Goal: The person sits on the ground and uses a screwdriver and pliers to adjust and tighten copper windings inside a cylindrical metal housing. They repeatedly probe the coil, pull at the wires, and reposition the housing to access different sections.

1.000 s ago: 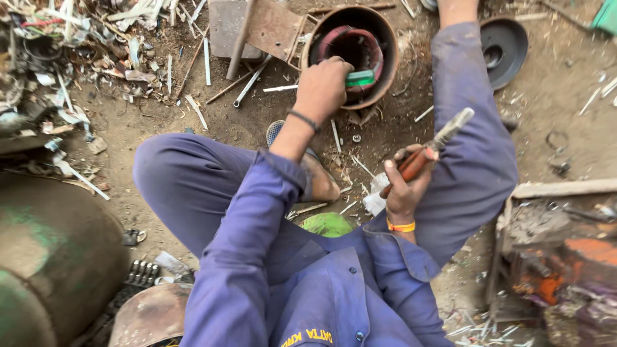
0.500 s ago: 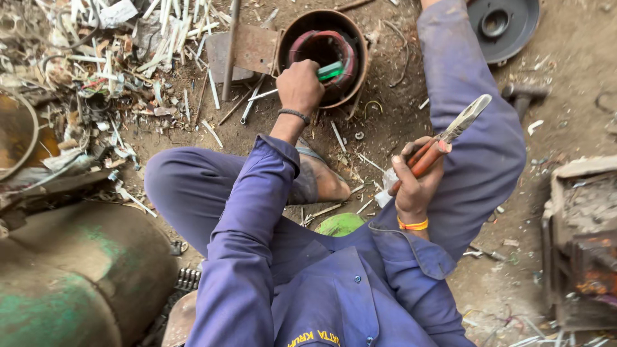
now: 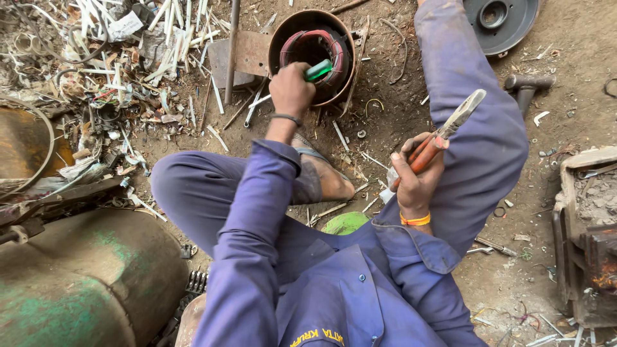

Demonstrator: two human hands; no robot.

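— Bare dirt ground [image 3: 578,83], littered with scrap. What are the hands doing?

— From the hands outward: the left hand [image 3: 290,90] is fisted around a green-handled tool [image 3: 319,69], whose handle pokes out toward two o'clock from the knuckles. The right hand [image 3: 416,178] is closed on the orange grips of a pair of pliers [image 3: 443,135], the metal nose pointing up toward one o'clock.

— And where is the motor stator?

— The round rusty stator housing [image 3: 316,26] sits at twelve o'clock from the left hand, touching it at the rim; the tool reaches into its opening. It lies well apart from the right hand, at about ten o'clock from it.

— Anything inside it?

— A ring of reddish copper winding [image 3: 302,46] lines the bore.

— What lies around?

— At nine o'clock from the housing, a heap of pale slivers and wire scrap [image 3: 128,71]. A flat metal plate [image 3: 247,54] lies just beside the housing. At one o'clock in view, a dark round cover [image 3: 501,26]; a green drum [image 3: 83,283] at seven o'clock; a rusty block [image 3: 588,238] at four. A green lid [image 3: 346,223] peeks out between the knees.
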